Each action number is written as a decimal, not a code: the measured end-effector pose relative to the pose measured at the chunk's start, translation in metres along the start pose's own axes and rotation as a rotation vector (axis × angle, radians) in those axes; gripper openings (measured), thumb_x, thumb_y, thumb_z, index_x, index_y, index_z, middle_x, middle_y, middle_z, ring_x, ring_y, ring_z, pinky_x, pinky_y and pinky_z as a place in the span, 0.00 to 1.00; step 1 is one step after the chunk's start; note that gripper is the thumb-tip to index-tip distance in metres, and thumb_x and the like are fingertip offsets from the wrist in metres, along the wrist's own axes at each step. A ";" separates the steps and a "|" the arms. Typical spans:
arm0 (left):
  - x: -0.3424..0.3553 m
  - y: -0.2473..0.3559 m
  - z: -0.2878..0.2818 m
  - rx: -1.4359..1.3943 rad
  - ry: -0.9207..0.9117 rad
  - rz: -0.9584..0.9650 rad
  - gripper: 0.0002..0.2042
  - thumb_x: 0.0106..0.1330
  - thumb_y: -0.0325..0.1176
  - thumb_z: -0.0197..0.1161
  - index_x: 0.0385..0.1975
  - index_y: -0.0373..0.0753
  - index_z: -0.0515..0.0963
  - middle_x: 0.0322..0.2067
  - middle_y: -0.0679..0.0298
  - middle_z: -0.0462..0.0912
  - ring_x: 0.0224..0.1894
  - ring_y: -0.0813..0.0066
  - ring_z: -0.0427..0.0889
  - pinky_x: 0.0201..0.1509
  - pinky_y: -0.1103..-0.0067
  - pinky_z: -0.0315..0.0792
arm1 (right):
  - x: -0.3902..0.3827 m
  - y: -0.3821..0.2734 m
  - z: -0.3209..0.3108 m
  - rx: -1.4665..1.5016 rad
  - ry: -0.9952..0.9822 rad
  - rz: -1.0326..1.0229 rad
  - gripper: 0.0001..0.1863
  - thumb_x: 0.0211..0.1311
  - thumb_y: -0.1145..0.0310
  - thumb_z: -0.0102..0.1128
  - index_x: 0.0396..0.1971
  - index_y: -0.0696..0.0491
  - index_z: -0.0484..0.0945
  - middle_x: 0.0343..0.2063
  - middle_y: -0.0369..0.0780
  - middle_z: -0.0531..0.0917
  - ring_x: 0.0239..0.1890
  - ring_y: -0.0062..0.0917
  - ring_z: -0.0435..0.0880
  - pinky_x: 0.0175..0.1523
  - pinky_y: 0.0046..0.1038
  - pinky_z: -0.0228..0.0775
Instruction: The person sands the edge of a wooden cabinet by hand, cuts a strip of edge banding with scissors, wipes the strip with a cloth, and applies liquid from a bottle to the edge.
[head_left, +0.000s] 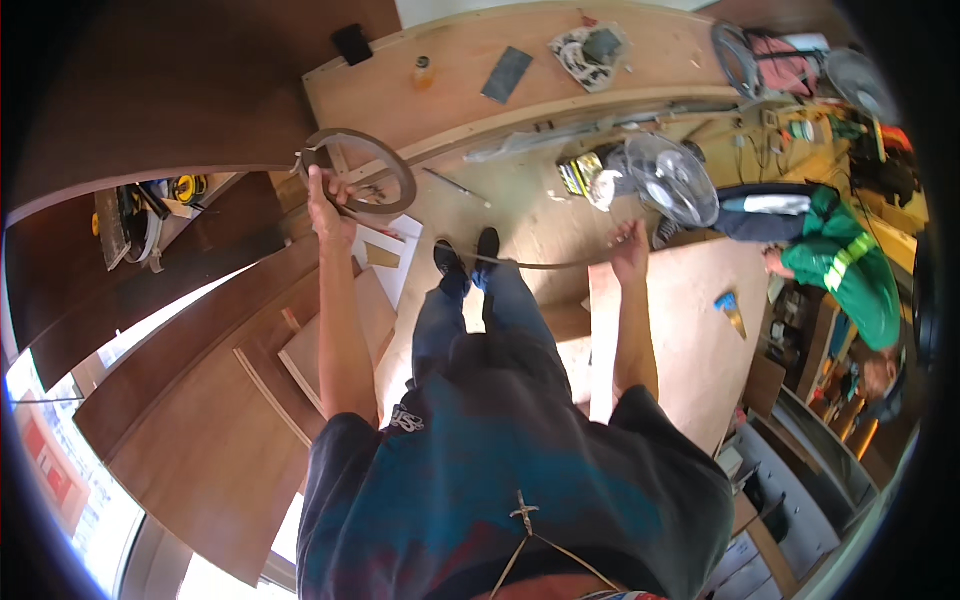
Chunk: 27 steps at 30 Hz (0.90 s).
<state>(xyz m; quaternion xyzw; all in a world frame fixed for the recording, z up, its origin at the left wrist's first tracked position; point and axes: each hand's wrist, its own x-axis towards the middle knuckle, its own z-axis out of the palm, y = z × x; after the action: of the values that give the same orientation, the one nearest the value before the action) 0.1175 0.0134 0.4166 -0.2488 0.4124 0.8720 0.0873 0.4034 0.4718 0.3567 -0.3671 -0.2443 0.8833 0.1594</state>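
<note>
Plywood sheets cover the workshop floor (520, 215) around the person's feet. Left hand (325, 205) clenches a coil of brown edge banding (360, 165), its loose strip (545, 264) trailing past the shoes to the right hand (630, 245), whose grip I cannot make out. A co-worker (845, 275) bends beyond the plywood panel (690, 330).

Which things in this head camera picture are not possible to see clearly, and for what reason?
- Left hand: its fingers wrap the brown strip coil, so the grip inside is hidden.
- Right hand: seen from the back; contact with the loose strip cannot be confirmed.
- Co-worker in green: bent and squeezed at the fisheye rim; hands unclear.
- Items on the plywood bench: too small to identify.
- Floor near the feet: hidden by the person's own body.
</note>
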 end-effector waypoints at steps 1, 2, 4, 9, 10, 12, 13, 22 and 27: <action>0.010 -0.002 0.004 -0.072 0.007 0.009 0.20 0.64 0.55 0.60 0.31 0.43 0.69 0.19 0.72 0.63 0.20 0.82 0.60 0.29 0.81 0.66 | 0.009 0.001 -0.012 0.046 -0.036 0.017 0.11 0.67 0.56 0.56 0.30 0.47 0.75 0.27 0.30 0.76 0.31 0.19 0.73 0.42 0.28 0.67; 0.020 -0.005 0.003 -0.057 -0.029 0.050 0.26 0.64 0.64 0.51 0.31 0.42 0.69 0.21 0.71 0.63 0.22 0.80 0.61 0.31 0.77 0.66 | 0.011 0.001 -0.007 0.116 0.007 0.008 0.11 0.68 0.57 0.55 0.30 0.48 0.75 0.26 0.31 0.76 0.30 0.19 0.73 0.43 0.27 0.67; 0.045 -0.021 -0.005 -0.119 0.008 0.061 0.29 0.63 0.67 0.48 0.32 0.41 0.70 0.21 0.69 0.63 0.24 0.76 0.62 0.33 0.77 0.65 | 0.015 -0.013 0.012 0.159 0.020 -0.014 0.11 0.69 0.58 0.53 0.30 0.48 0.76 0.26 0.31 0.76 0.31 0.18 0.73 0.44 0.25 0.67; 0.107 -0.075 -0.017 -0.085 0.129 0.083 0.33 0.62 0.71 0.42 0.34 0.40 0.70 0.21 0.66 0.63 0.26 0.72 0.62 0.35 0.77 0.62 | 0.053 -0.037 -0.022 0.091 -0.056 0.002 0.12 0.67 0.57 0.56 0.31 0.49 0.75 0.29 0.32 0.78 0.33 0.18 0.75 0.44 0.24 0.67; 0.117 -0.085 -0.015 -0.077 0.127 0.075 0.33 0.62 0.71 0.43 0.34 0.40 0.70 0.21 0.66 0.63 0.27 0.72 0.62 0.35 0.77 0.62 | 0.059 -0.036 -0.026 0.049 -0.034 -0.009 0.12 0.66 0.56 0.57 0.32 0.50 0.75 0.29 0.32 0.78 0.33 0.18 0.75 0.43 0.24 0.68; 0.126 -0.097 -0.005 -0.085 0.157 0.082 0.30 0.65 0.67 0.42 0.32 0.41 0.70 0.21 0.67 0.67 0.24 0.73 0.63 0.32 0.74 0.63 | 0.073 -0.028 -0.040 -0.013 0.058 0.056 0.12 0.66 0.56 0.57 0.32 0.50 0.76 0.30 0.32 0.79 0.34 0.18 0.75 0.43 0.24 0.68; 0.133 -0.100 -0.011 -0.080 0.108 0.092 0.29 0.66 0.66 0.42 0.31 0.42 0.70 0.21 0.68 0.67 0.22 0.73 0.62 0.31 0.75 0.63 | 0.081 -0.023 -0.048 -0.038 0.099 0.084 0.12 0.66 0.56 0.57 0.33 0.50 0.76 0.31 0.32 0.79 0.34 0.18 0.76 0.42 0.24 0.69; 0.184 -0.139 -0.028 -0.060 0.048 0.230 0.21 0.72 0.54 0.44 0.32 0.41 0.69 0.18 0.69 0.63 0.15 0.80 0.56 0.23 0.81 0.59 | 0.152 -0.017 -0.099 0.250 -0.106 -0.095 0.15 0.68 0.56 0.54 0.35 0.55 0.75 0.31 0.38 0.83 0.30 0.18 0.81 0.32 0.20 0.77; 0.213 -0.156 -0.042 0.570 -0.013 0.587 0.18 0.71 0.49 0.49 0.31 0.39 0.68 0.15 0.66 0.66 0.14 0.72 0.65 0.24 0.70 0.68 | 0.170 -0.047 -0.129 0.349 -0.111 -0.306 0.12 0.66 0.62 0.58 0.33 0.56 0.73 0.24 0.36 0.78 0.22 0.14 0.74 0.29 0.17 0.72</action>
<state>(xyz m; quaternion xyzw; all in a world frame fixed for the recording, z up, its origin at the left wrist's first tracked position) 0.0046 0.0706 0.1809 -0.0810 0.6904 0.7123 -0.0971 0.3868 0.6296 0.2064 -0.2437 -0.1493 0.8963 0.3390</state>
